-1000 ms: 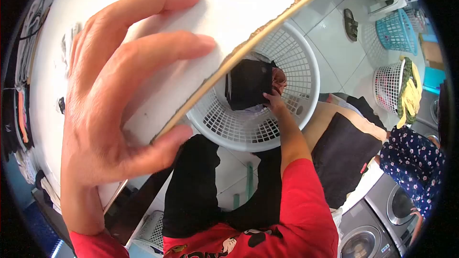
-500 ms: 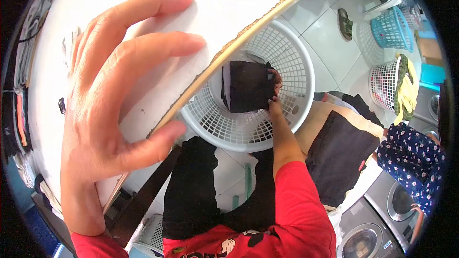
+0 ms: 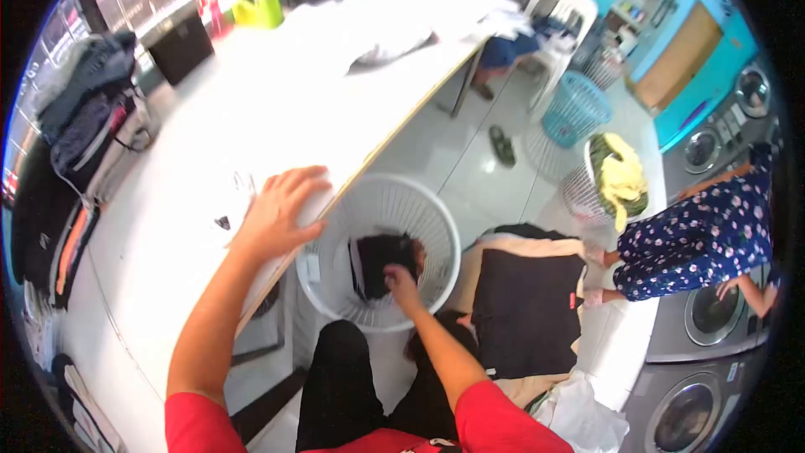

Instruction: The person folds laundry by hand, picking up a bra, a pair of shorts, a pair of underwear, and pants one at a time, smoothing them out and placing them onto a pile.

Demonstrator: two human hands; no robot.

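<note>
My left hand (image 3: 283,208) rests on the white table (image 3: 218,126) near its front edge, fingers spread, holding nothing. Below that edge, my right hand (image 3: 401,280) reaches into a white laundry basket (image 3: 449,235) and touches a dark folded cloth (image 3: 373,262) in it; its fingers are bent at the cloth's right side. To the right of the basket lies a pile of folded clothes with a black garment (image 3: 524,310) on top.
Beyond the basket stand a blue basket (image 3: 577,109), a white basket with yellow cloth (image 3: 622,180) and a white chair (image 3: 570,0). A person in a flowered dress (image 3: 700,239) is beside the washing machines (image 3: 688,411). Another person sits behind the table.
The view has pulled back and shifted, showing more of the table and room. My left hand appears farther away, still spread on the table. My right hand is still at the dark cloth.
</note>
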